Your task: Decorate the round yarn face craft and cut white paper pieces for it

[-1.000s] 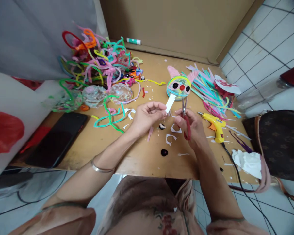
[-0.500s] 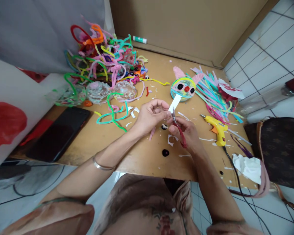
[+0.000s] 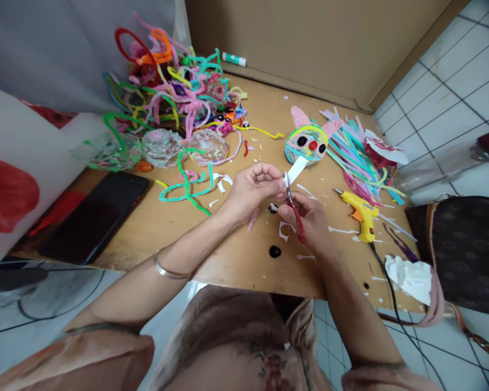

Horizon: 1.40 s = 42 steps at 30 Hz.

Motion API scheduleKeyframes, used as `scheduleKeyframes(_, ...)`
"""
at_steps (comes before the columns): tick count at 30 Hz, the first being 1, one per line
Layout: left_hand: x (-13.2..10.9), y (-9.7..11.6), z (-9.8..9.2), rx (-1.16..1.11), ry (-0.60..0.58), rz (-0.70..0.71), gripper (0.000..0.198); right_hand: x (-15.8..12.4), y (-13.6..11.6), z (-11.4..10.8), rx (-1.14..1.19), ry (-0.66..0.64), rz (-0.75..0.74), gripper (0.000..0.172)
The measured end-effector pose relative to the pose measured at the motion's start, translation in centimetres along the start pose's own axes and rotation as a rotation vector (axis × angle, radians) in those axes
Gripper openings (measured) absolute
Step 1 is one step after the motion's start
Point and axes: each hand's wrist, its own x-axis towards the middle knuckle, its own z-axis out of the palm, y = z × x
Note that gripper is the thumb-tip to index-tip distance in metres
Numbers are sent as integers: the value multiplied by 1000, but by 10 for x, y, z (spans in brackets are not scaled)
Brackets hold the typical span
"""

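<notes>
My left hand [image 3: 252, 190] pinches a small white paper strip [image 3: 296, 169] above the wooden table [image 3: 236, 255]. My right hand [image 3: 309, 217] grips red-handled scissors [image 3: 293, 209], whose blades meet the lower end of the strip. Just beyond the strip lies a round craft face [image 3: 307, 144] with pink ears, black eyes and a red nose. White paper scraps [image 3: 285, 231] and a black dot [image 3: 274, 251] lie under my hands.
A heap of coloured pipe cleaners [image 3: 175, 92] and clear plastic domes [image 3: 163, 146] fill the far left. A black phone [image 3: 93, 217] lies at the left edge. A yellow glue gun [image 3: 361, 212], cut strips [image 3: 358, 157], crumpled tissue [image 3: 409, 277] and a brown bag [image 3: 468, 244] are on the right.
My right hand swung the scissors from pointing away toward the craft face over to the paper strip, and the blades now sit at the strip. The view shifted slightly.
</notes>
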Motion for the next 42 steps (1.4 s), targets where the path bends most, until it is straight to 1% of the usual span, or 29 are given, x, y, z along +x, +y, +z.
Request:
scheduleKeyframes(8, 0, -1, 2, -32, 12, -11, 27, 1, -8, 3, 30, 9, 12, 52)
scheduleKeyframes(12, -1, 2, 2, -12, 25, -51, 27, 0, -12, 2, 4, 1, 21, 53)
scheduleKeyframes(18, 0, 3, 1, -51, 13, -98, 26, -2, -15, 0, 5, -14, -8, 51)
scheduleKeyframes(26, 1, 0, -1, -63, -22, -78, 27, 0, -12, -1, 24, -17, 13, 49)
scheduleKeyframes(30, 2, 1, -1, -51, -18, -91, 27, -1, -13, -1, 17, -12, 30, 51)
scheduleKeyframes(36, 2, 1, -3, -29, -10, -68, 25, -1, -10, -2, 27, -10, 17, 48)
scheduleKeyframes(42, 2, 4, -3, 1, -7, -67, 26, -1, -9, -3, 35, -21, 36, 49)
